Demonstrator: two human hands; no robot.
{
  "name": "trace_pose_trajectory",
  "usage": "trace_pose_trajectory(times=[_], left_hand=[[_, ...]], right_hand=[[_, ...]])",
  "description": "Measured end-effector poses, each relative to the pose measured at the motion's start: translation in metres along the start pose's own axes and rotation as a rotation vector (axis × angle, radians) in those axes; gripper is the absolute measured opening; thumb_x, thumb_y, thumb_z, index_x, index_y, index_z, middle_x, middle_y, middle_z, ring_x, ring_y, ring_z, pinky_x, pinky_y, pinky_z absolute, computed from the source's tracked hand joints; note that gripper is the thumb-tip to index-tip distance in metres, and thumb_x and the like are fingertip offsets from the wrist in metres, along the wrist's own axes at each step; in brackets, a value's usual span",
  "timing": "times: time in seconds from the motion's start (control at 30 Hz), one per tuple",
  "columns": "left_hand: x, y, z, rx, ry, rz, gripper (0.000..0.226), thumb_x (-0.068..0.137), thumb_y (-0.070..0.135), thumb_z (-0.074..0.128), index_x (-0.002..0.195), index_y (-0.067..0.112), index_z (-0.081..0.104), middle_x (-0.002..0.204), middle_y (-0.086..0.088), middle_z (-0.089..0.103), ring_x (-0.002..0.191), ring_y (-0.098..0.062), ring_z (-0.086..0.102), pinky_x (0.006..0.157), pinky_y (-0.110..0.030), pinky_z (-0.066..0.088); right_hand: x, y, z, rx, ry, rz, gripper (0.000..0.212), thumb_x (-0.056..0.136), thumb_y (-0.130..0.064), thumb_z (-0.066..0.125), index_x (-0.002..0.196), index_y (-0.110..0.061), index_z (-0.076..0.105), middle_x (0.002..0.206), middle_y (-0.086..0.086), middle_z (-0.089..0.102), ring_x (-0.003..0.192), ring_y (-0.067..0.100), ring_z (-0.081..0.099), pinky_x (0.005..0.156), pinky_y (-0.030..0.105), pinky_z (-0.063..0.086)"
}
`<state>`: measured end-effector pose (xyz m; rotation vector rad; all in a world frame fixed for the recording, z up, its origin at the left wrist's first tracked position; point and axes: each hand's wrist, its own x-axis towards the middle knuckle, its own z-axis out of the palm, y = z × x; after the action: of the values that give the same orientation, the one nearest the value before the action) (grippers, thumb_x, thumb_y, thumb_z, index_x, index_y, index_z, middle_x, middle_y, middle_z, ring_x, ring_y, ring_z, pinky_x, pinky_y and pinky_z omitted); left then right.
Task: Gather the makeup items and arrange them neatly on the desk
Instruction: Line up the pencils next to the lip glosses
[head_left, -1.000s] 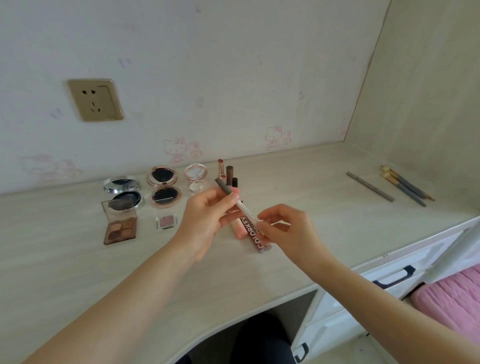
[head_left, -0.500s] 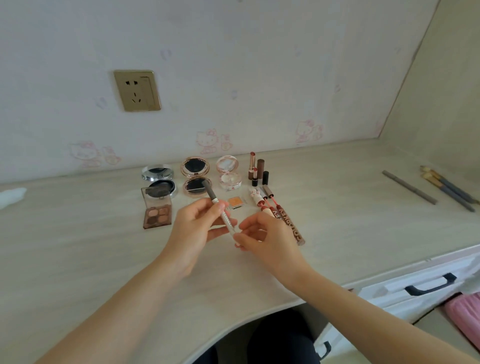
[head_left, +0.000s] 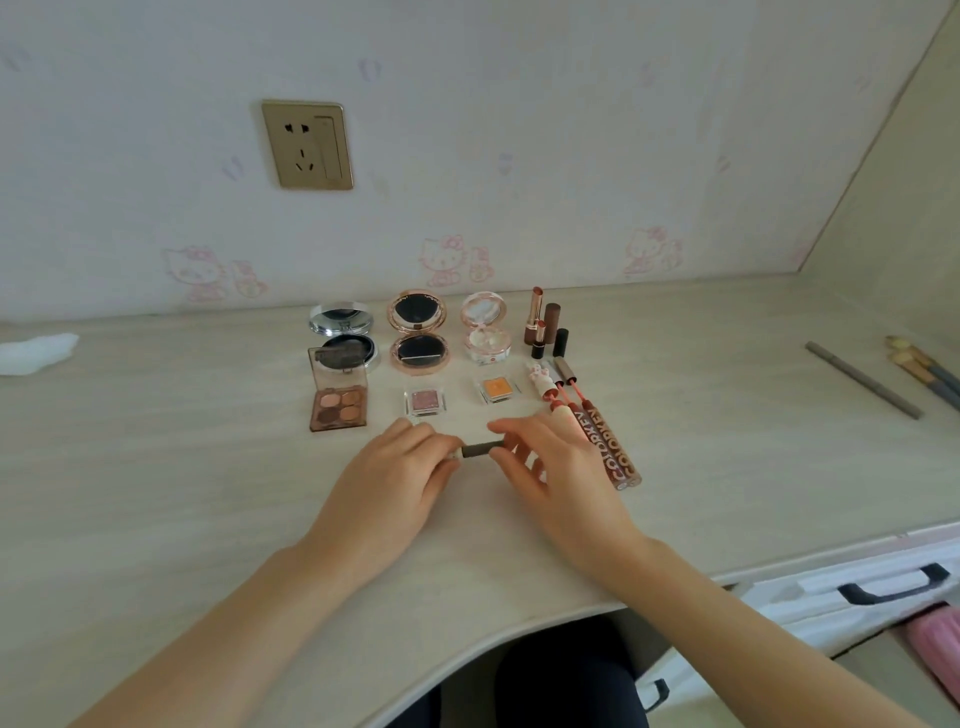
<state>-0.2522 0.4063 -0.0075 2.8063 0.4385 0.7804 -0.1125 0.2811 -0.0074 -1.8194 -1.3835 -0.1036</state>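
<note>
Pencil (head_left: 482, 449) lies sideways between both hands

Pale wood-grain desk (head_left: 156, 493) set in a corner. Back wall (head_left: 519, 104): whitish wallpaper, faint pink cartoon cats. Gold-framed socket (head_left: 307, 144) on it. White drawer (head_left: 852, 597), dark handle, lower right. Soft, even light.

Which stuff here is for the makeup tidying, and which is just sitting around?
For the job:
pencil, gripped by left hand and right hand
round compacts
eyeshadow palette
lipsticks
lip gloss tubes
grey pencil and brushes, far right

Just lying about:
wall socket
white tissue
drawer handle
</note>
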Motion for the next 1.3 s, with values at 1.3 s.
trace_pose_trajectory(times=[1.3], left_hand=[[-0.009,0.003,0.012,0.331,-0.102,-0.104,0.056,0.085,0.066,-0.002,0.076,0.024,0.033,0.058,-0.002,0.058,0.054,-0.029,0.056,0.045,-0.03,0.024]], right_hand=[[-0.01,0.004,0.006,-0.297,0.007,-0.4,0.017,0.083,0.001,0.068,0.1,-0.002,0.072,0.094,0.005,0.071,0.083,0.025,0.06,0.065,0.032,0.052]])
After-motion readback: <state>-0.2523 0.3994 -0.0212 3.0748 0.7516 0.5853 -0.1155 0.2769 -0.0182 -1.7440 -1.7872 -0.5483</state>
